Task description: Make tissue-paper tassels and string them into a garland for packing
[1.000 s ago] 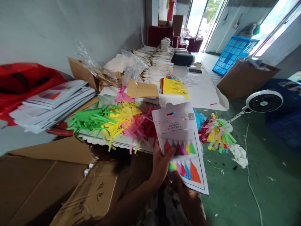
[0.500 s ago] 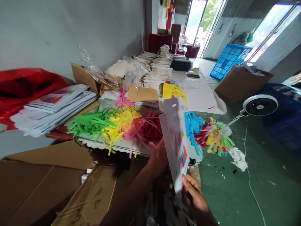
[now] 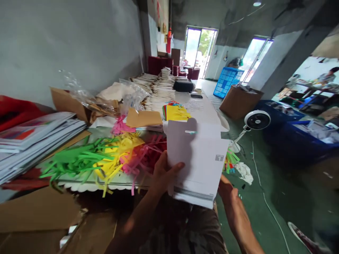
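A white paper packet (image 3: 198,165) with a small grey label marked 1 faces me in the middle of the view. My left hand (image 3: 165,173) grips its left edge, thumb across the front. At the lower right edge my right hand (image 3: 229,190) holds it, fingers partly behind the sheet. Left of the packet lie green paper strips (image 3: 76,158), yellow strips (image 3: 116,151) and pink and red strips (image 3: 145,155). Beyond it are a brown envelope (image 3: 144,119) and yellow fringed paper (image 3: 177,113).
White printed packets (image 3: 39,141) are stacked at the left. Open cardboard boxes (image 3: 37,211) stand below the table edge. To the right are a white fan (image 3: 256,120), blue bins (image 3: 312,137) and a cable on the green floor. A person (image 3: 329,76) is far back right.
The packet has turned from nearly edge-on to broad face toward me. My left hand has closed on its left edge. The view has swung to the right.
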`<state>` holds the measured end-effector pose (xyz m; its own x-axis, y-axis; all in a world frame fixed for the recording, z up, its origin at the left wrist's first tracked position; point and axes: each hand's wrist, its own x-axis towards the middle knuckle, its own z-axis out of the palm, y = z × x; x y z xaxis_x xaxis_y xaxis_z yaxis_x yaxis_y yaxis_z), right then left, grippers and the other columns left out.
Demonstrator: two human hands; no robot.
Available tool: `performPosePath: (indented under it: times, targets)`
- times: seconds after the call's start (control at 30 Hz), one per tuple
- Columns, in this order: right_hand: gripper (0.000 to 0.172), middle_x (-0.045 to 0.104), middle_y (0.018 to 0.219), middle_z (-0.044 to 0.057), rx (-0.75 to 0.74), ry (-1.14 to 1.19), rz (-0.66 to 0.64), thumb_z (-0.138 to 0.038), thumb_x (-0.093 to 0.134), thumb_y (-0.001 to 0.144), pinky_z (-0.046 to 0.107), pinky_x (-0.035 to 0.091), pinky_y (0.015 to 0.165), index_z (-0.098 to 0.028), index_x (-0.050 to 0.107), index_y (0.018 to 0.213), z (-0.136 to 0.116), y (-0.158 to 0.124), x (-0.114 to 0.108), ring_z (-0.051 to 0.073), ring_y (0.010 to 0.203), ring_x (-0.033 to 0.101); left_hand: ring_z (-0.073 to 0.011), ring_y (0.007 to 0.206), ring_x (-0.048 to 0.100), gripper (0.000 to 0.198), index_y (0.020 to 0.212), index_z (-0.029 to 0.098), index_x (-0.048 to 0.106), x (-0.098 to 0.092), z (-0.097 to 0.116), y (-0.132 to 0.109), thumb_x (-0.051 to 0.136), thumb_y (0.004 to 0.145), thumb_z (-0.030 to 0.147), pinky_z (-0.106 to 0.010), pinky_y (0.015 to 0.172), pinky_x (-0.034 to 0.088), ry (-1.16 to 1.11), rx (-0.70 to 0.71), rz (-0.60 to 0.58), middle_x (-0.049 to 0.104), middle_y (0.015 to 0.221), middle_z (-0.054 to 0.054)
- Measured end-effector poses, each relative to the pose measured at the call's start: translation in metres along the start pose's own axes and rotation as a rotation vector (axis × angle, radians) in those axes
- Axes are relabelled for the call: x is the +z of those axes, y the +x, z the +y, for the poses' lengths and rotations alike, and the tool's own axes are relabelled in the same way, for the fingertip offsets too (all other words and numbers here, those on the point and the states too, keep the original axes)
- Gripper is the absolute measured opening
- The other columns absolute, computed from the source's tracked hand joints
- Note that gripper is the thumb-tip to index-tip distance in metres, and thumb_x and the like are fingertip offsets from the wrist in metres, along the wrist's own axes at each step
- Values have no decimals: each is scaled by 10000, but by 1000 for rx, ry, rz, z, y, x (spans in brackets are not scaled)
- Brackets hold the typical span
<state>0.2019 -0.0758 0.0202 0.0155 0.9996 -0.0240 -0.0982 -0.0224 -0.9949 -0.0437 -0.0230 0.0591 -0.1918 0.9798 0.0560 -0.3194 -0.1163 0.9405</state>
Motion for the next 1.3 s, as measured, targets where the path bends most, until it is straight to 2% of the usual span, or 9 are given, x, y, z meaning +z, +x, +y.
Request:
performPosePath:
  times: [0.17, 0.43, 0.5, 0.6, 0.7, 0.77, 0.9, 1.1, 1.3]
  targets:
    - [589, 811, 1155, 72, 53, 128, 159, -754, 648, 889, 421, 538, 1108, -283, 776, 1217, -17, 12, 13, 277, 1249, 692, -141, 808, 610, 429, 1072, 187, 627, 15, -13, -12, 854, 769, 389, -217, 699, 521, 115, 31, -42, 683, 922, 2]
    - [589, 804, 1209, 92, 170, 248, 56, -702, 770, 814, 457, 596, 993, -287, 781, 1232, -7, 14, 15, 315, 1184, 726, -157, 794, 610, 327, 1035, 167, 689, 4, -28, -18, 764, 879, 444, -230, 687, 499, 249, 38, 4, 713, 887, -25]
    - [567, 744, 1356, 94, 29, 92, 77, -629, 723, 899, 474, 563, 1050, -297, 717, 1358, -11, 15, 8, 306, 1277, 679, -162, 778, 611, 369, 1039, 155, 711, 2, -31, -18, 777, 864, 472, -234, 668, 496, 230, 21, 10, 723, 881, -35]
    - [561, 585, 1563, 79, -492, -348, 244, -397, 676, 986, 517, 463, 1161, -343, 559, 1531, -30, 19, -1, 294, 1418, 560, -149, 679, 576, 375, 999, 143, 721, 2, -33, -18, 791, 843, 476, -228, 585, 453, 299, -35, -7, 707, 786, -26]
    - [642, 633, 1472, 89, -980, -847, 272, -204, 675, 964, 523, 427, 1160, -357, 511, 1565, -57, 26, -2, 303, 1370, 572, -141, 645, 563, 317, 910, 153, 715, 4, -32, -18, 800, 825, 446, -231, 580, 434, 430, -26, -95, 704, 739, -15]
    - [650, 685, 1372, 108, -1061, -1077, 173, -170, 678, 960, 502, 455, 1092, -318, 502, 1568, -71, 32, 2, 308, 1276, 622, -138, 627, 559, 302, 862, 162, 704, 6, -32, -20, 799, 823, 446, -236, 586, 423, 509, 3, -130, 698, 714, -8]
    - [414, 728, 1151, 115, -1003, -1172, 170, -248, 679, 989, 453, 487, 924, -226, 601, 1396, -79, 40, 14, 290, 1063, 666, -174, 668, 638, 281, 1048, 199, 740, 9, -31, -24, 747, 885, 427, -251, 607, 435, 615, 28, -202, 752, 808, -23]
    - [77, 712, 938, 34, -900, -933, -84, -184, 615, 1035, 291, 502, 729, -219, 619, 1103, -75, 32, 26, 156, 800, 665, -333, 1166, 708, 901, 1543, 308, 525, 20, -21, -32, 906, 730, 378, -338, 906, 551, 570, 77, -185, 692, 1426, -90]
    - [120, 739, 983, 50, -709, -920, -256, -318, 605, 1057, 287, 520, 746, -220, 666, 1091, -66, 22, 32, 172, 856, 704, -268, 992, 740, 614, 1482, 244, 588, 23, -20, -37, 728, 923, 455, -306, 828, 550, 457, -27, -328, 771, 1223, -89]
